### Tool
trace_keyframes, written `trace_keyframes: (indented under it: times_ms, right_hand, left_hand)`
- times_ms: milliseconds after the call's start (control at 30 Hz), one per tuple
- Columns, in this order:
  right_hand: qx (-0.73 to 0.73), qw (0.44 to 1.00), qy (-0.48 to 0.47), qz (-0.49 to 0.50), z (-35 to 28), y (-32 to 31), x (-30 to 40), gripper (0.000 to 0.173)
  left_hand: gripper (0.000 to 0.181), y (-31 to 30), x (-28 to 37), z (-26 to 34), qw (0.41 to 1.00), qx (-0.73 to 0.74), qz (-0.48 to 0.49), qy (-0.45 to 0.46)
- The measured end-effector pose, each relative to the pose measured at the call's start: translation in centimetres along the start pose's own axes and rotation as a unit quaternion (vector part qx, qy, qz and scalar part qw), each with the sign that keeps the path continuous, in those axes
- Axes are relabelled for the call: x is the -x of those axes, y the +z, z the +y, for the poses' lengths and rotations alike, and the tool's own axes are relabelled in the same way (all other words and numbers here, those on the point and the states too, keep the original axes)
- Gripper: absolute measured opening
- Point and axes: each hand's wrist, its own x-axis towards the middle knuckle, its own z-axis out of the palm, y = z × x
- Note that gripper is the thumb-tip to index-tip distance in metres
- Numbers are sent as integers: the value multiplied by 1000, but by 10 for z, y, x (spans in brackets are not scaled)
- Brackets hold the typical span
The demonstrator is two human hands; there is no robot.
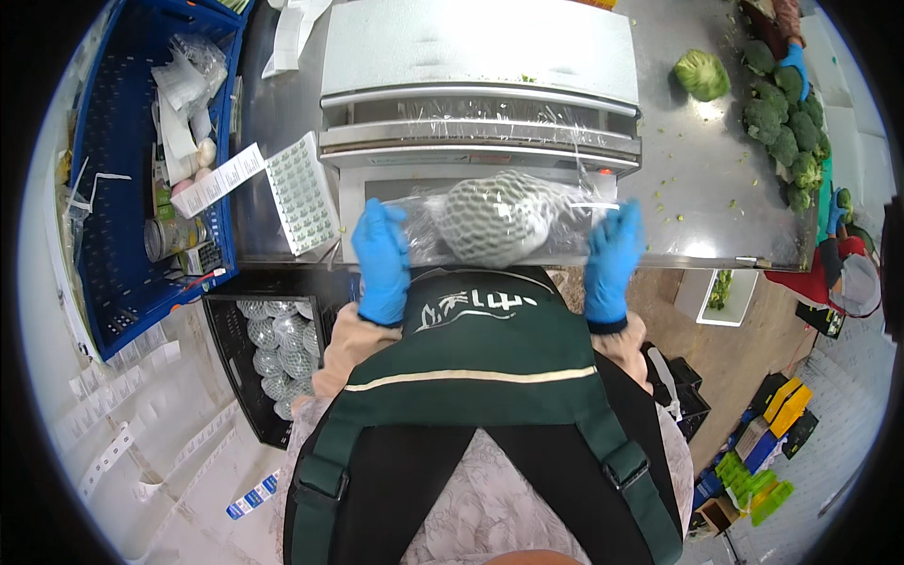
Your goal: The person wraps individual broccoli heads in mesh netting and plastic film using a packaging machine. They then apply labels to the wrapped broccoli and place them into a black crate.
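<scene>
A rounded item in white foam netting lies under clear plastic film on the near plate of a film-wrapping machine. My left hand, in a blue glove, is at the film's left edge, its fingers curled. On the other side my right hand, also gloved, has its fingers bent by the film's right end, near a thin white strip. The film between the hands looks stretched. Motion blur and the curled fingers hide whether either hand pinches it. More film hangs across the machine's rollers.
Left are a blue crate with packaging, a sticker sheet and a black crate of netted items. A cabbage-like head and broccoli lie right. A co-worker's gloved hand touches the broccoli; another person works farther right.
</scene>
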Motion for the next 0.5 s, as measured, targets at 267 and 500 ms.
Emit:
trace_keyframes:
  times_ms: [267,500]
  right_hand:
    - [258,959,117,25,86,-140,33,22]
    - [314,808,209,-453,268,-124,-12,30]
  left_hand:
    - [29,-97,18,-99,957,-95,-4,-273]
    - [21,-60,-19,-198,890,-130,-241,-364]
